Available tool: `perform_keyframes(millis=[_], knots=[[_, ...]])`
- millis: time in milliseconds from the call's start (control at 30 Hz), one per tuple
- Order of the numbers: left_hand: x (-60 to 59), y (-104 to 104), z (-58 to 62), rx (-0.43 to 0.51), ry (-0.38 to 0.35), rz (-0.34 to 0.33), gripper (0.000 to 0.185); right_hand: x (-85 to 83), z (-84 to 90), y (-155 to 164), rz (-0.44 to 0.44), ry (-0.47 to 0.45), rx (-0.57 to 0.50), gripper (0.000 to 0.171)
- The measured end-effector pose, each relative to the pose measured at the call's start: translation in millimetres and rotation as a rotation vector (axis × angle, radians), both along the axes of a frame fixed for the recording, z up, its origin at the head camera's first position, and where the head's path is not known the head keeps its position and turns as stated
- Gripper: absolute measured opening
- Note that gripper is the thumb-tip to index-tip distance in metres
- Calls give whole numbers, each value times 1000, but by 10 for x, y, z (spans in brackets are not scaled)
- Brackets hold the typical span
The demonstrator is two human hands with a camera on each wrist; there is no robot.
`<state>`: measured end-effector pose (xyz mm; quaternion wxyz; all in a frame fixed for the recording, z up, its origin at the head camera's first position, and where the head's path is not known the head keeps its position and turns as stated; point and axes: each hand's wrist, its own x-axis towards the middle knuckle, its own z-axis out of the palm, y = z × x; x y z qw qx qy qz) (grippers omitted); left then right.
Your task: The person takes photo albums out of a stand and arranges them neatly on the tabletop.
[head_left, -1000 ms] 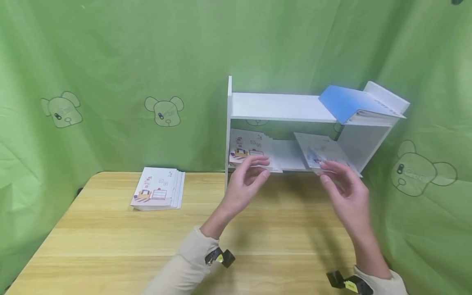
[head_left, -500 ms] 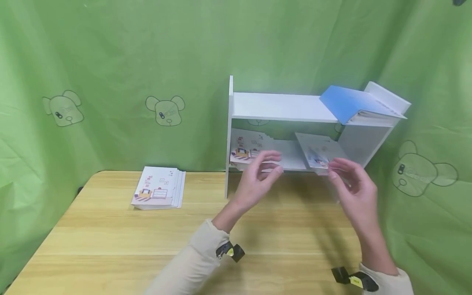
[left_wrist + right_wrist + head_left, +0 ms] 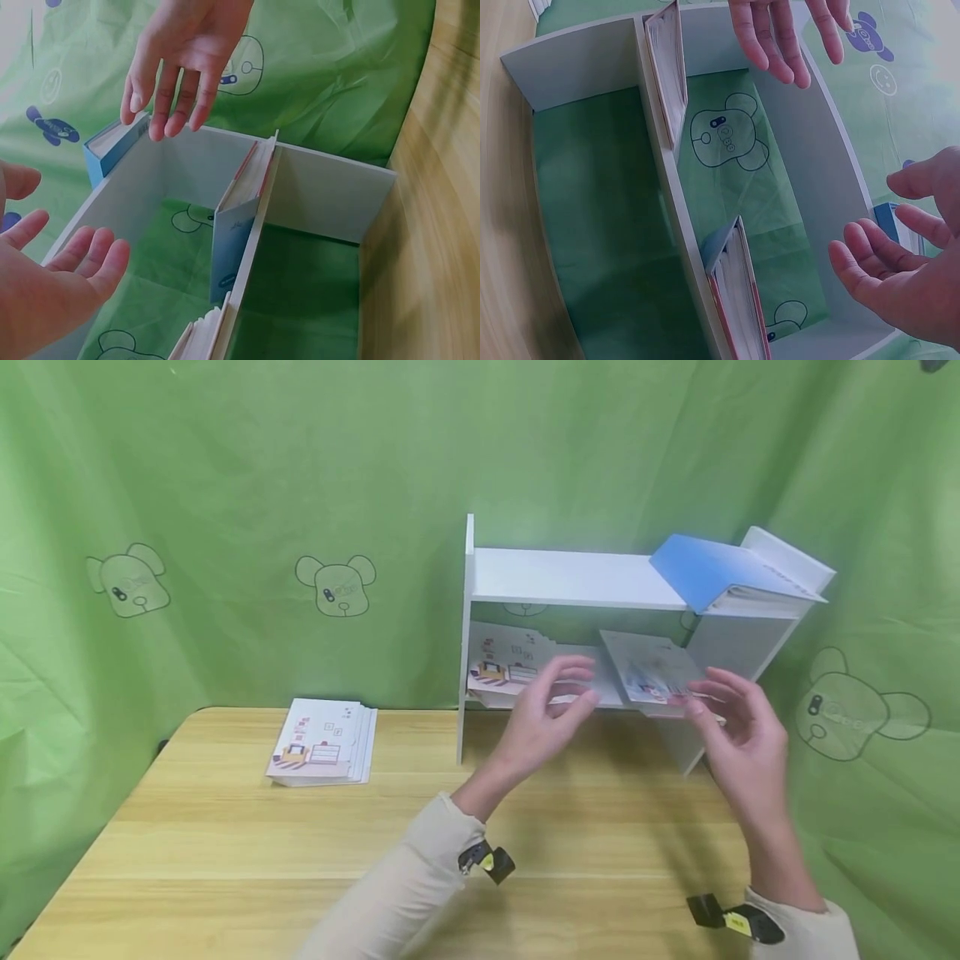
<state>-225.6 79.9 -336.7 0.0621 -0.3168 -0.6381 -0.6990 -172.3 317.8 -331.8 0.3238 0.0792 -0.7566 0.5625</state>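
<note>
You are holding your left hand [image 3: 551, 710] and right hand [image 3: 738, 735] in front of the shelf [image 3: 570, 578], fingers loosely spread, gripping nothing. Booklets [image 3: 501, 664] are lying on its lower board; a blue folder [image 3: 701, 568] is resting on top.

One white shelf unit [image 3: 570, 578] at the counter's [image 3: 225, 852] back edge. Two booklet stacks on its lower shelf, left [image 3: 501, 665] and right [image 3: 651, 667]. One blue folder [image 3: 701, 568] on top. One more booklet stack [image 3: 322, 743] near the counter's back-left corner. Two hands [image 3: 551, 714] [image 3: 742, 735].
</note>
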Motion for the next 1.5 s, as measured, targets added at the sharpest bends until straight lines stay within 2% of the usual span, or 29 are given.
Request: perform_keyframes(millis=[333, 767, 967, 1133, 1367, 1500], knots=[[-56, 153, 37, 14, 34, 15, 38, -42, 83, 124, 52, 4, -141, 49], [-137, 361, 170, -20, 77, 6, 38, -124, 137, 253, -38, 1, -106, 44], [-172, 433, 179, -37, 67, 3, 38, -152, 140, 321, -64, 14, -85, 44], [-194, 487, 213, -54, 57, 2, 39, -158, 166, 392, -71, -21, -104, 43], [-206, 577, 285, -89, 66, 0, 41, -185, 229, 478, -126, -40, -55, 42], [-213, 644, 335, -108, 62, -5, 43, -186, 257, 516, -134, -52, -66, 42]])
